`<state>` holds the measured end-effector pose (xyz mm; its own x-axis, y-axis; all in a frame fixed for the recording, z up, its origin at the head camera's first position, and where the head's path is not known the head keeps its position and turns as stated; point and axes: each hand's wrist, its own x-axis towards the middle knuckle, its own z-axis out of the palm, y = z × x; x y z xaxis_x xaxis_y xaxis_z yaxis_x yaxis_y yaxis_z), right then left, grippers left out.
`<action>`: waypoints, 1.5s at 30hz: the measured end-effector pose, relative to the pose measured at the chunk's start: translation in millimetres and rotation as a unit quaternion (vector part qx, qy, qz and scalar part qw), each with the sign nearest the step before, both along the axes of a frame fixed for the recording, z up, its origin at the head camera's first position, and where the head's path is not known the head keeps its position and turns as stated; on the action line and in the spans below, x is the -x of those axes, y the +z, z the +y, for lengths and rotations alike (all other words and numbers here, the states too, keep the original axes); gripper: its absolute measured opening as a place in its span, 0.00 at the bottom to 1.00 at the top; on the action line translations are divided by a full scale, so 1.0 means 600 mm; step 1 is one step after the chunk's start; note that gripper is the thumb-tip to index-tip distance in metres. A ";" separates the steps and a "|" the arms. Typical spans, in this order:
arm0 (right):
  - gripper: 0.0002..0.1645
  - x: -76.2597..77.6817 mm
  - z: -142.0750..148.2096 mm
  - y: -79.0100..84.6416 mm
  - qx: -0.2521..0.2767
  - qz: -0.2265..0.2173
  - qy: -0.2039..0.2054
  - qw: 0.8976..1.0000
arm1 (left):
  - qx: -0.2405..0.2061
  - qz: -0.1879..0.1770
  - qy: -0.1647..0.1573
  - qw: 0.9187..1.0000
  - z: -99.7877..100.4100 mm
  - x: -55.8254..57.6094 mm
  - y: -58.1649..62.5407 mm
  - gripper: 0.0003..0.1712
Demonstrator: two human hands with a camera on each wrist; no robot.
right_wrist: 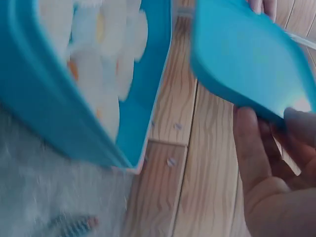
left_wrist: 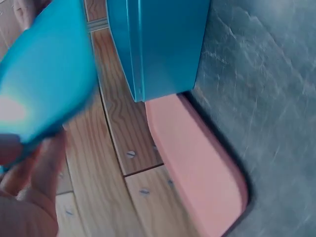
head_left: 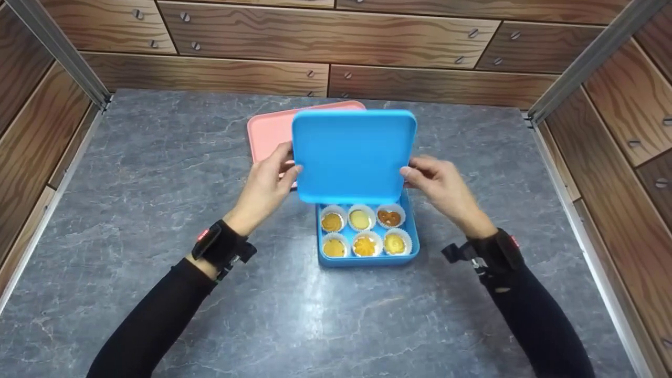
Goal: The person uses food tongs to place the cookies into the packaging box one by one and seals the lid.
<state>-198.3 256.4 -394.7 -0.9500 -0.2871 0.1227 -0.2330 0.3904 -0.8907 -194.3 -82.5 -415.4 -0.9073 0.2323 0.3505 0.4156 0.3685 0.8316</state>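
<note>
Between both hands a blue lid (head_left: 354,157) is held up, tilted, above the back part of a blue box (head_left: 367,260). My left hand (head_left: 266,178) grips its left edge, thumb on the near face. The right hand (head_left: 443,186) pinches the opposite edge; in the right wrist view the fingers (right_wrist: 252,148) lie behind the lid (right_wrist: 252,59). Inside the box stand several white paper cups with yellow, orange and brown pieces, such as the orange piece (head_left: 364,245) and the brown piece (head_left: 389,218). The lid hides the rear of the box.
A pink lid or tray (head_left: 270,131) lies behind the blue box, partly covered by the blue lid. The grey marbled table (head_left: 184,210) is bounded by wood-patterned walls (head_left: 325,37) at the back and sides, with metal posts at the corners.
</note>
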 end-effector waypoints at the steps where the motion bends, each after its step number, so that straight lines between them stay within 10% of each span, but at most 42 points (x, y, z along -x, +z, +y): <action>1: 0.16 0.001 0.003 0.000 -0.008 0.015 -0.007 1.000 | 0.014 0.006 0.005 1.000 0.002 0.000 0.001 0.21; 11: 0.11 0.002 0.026 -0.016 -0.057 0.114 -0.059 0.990 | 0.123 0.114 0.033 0.985 0.010 -0.004 -0.009 0.07; 20: 0.21 -0.012 0.037 -0.037 -0.088 0.177 -0.056 0.979 | 0.034 0.101 0.019 0.994 0.023 -0.010 -0.054 0.23; 27: 0.24 -0.015 0.049 -0.049 -0.102 0.198 -0.037 0.974 | -0.028 0.053 0.017 0.998 0.036 -0.016 -0.053 0.24; 32: 0.31 -0.020 0.055 -0.045 -0.058 0.101 -0.012 0.993 | -0.070 -0.035 0.007 0.997 0.039 -0.027 -0.052 0.25; 45: 0.27 -0.029 0.041 -0.060 -0.040 0.028 -0.044 0.998 | -0.159 -0.192 0.007 0.968 0.057 -0.048 -0.059 0.29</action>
<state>-180.7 281.1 -430.9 -0.9644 -0.2141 0.1554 -0.2426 0.4807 -0.8427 -165.5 -48.4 -450.7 -0.9873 0.1543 0.0380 0.0495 0.0714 0.9962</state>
